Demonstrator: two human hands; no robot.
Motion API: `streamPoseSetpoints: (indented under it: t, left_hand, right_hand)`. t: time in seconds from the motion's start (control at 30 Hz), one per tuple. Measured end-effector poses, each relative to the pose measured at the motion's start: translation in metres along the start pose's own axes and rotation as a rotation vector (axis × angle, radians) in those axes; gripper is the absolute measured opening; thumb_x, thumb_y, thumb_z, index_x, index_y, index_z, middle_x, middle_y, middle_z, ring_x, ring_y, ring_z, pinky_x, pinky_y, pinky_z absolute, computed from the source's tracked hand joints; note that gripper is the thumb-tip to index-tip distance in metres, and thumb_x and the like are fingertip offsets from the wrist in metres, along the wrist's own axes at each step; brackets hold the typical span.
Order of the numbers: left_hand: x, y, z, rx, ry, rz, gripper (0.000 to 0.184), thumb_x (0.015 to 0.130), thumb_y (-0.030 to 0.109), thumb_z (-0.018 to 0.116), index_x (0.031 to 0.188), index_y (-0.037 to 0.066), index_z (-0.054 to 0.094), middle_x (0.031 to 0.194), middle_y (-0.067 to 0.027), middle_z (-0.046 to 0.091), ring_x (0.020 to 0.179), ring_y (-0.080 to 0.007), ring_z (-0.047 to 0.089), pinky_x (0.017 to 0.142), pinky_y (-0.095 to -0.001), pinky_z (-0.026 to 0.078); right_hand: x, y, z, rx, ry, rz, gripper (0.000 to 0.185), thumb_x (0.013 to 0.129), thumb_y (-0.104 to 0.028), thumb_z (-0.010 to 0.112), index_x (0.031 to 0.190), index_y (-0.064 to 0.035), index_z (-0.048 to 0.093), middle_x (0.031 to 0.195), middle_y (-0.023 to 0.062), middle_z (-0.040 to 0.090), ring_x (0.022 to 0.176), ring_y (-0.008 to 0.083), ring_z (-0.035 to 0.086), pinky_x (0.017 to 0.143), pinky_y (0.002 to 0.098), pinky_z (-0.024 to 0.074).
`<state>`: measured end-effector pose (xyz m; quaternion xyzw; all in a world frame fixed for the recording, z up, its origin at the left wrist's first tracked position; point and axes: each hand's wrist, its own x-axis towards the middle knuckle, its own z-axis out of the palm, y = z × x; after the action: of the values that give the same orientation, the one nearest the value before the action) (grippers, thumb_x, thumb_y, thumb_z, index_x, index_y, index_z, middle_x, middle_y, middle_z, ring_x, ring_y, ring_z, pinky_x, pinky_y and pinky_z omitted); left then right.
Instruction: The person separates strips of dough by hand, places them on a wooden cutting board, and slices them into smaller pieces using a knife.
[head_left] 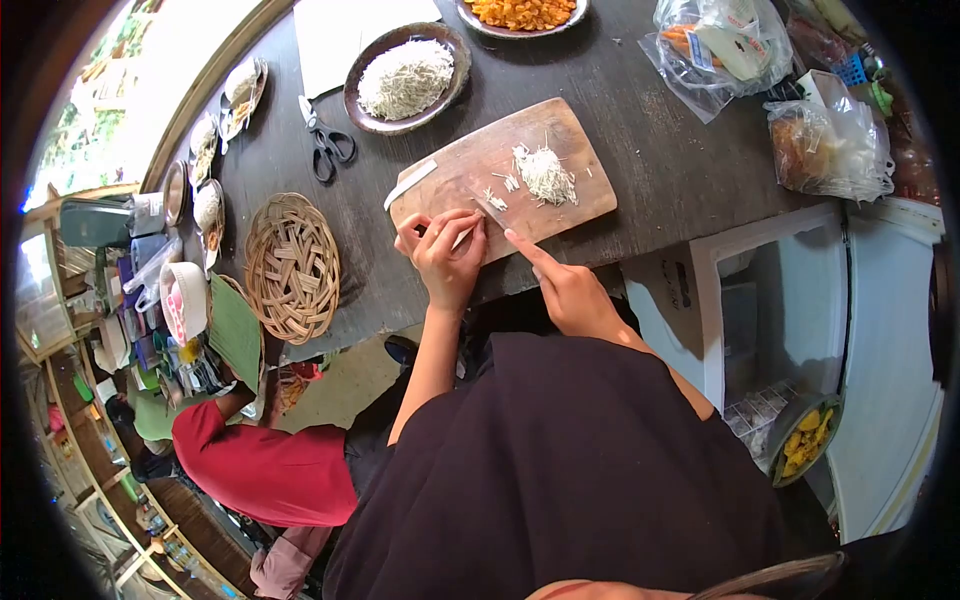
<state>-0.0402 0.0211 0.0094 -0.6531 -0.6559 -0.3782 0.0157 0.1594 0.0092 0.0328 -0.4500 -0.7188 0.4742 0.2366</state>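
A wooden cutting board (pixel 562 125) lies at the table's near edge, in front of me. My right hand (pixel 575 295) is closed around a knife, index finger stretched along its back. The thin knife blade (pixel 490 208) points away to the left over the board. Close to its left side, my left hand (pixel 447 258) rests with curled fingers at the board's near edge; whatever is under them is hidden. Small white cut sticks (pixel 497 200) lie by the blade. Right of them is a heap of white shreds (pixel 546 178). A pale strip (pixel 411 184) sits at the board's left end.
Beyond the board stand a bowl of white shreds (pixel 407 80) and a plate of orange pieces (pixel 520 12). Black-handled scissors (pixel 330 150) and a woven basket (pixel 292 268) are to the left. Plastic bags (pixel 725 45) lie right. A person in a red shirt (pixel 270 470) is at lower left.
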Motion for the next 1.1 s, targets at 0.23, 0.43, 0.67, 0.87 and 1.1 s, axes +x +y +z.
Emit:
streamPoseSetpoints:
  t: [0.23,0.43,0.67,0.87,1.1]
  left_hand:
    - [-0.001,-0.003,-0.001,0.034,-0.002,0.014,0.016,0.069,0.012,0.084,0.08,0.014,0.074,0.095,0.0081,0.074,0.098,-0.022,0.05,0.092,-0.0364,0.032]
    - [-0.003,-0.005,0.001,0.014,0.004,0.0,0.016,0.069,0.014,0.082,0.082,0.015,0.073,0.096,0.0088,0.073,0.102,-0.0226,0.051,0.097,-0.0382,0.031]
    - [-0.003,-0.006,0.001,0.025,-0.002,0.008,0.016,0.069,0.014,0.083,0.083,0.016,0.074,0.096,0.0093,0.073,0.102,-0.0223,0.051,0.097,-0.0379,0.03]
    - [-0.001,0.0,0.001,0.02,0.009,0.006,0.015,0.071,0.015,0.082,0.084,0.018,0.075,0.096,0.0102,0.073,0.099,-0.021,0.05,0.096,-0.0376,0.031]
    - [-0.003,-0.004,0.002,0.011,0.017,0.005,0.015,0.07,0.015,0.082,0.082,0.016,0.073,0.097,0.0097,0.072,0.1,-0.0226,0.05,0.095,-0.0386,0.031]
  right_hand:
    - [-0.001,-0.001,0.004,-0.004,-0.048,-0.006,0.057,0.098,-0.002,0.05,0.152,-0.0194,0.044,0.081,0.0309,0.062,0.072,0.045,0.064,0.066,0.0488,0.0503]
    - [0.0,0.002,0.006,-0.052,-0.018,-0.052,0.064,0.096,-0.005,0.052,0.155,-0.0264,0.039,0.068,0.0265,0.063,0.065,0.0416,0.067,0.063,0.0519,0.0532]
    - [0.004,-0.001,0.011,-0.039,0.004,-0.022,0.065,0.095,-0.004,0.053,0.154,-0.0284,0.04,0.07,0.0277,0.063,0.068,0.0441,0.066,0.065,0.0535,0.0525]
    - [0.0,-0.002,0.0,0.017,0.033,0.014,0.06,0.097,-0.004,0.051,0.153,-0.0241,0.042,0.073,0.0292,0.061,0.07,0.0452,0.064,0.065,0.051,0.05]
    - [-0.002,-0.008,0.002,0.002,-0.05,0.032,0.057,0.098,-0.003,0.051,0.152,-0.0209,0.045,0.077,0.0301,0.06,0.07,0.046,0.062,0.064,0.0487,0.0484]
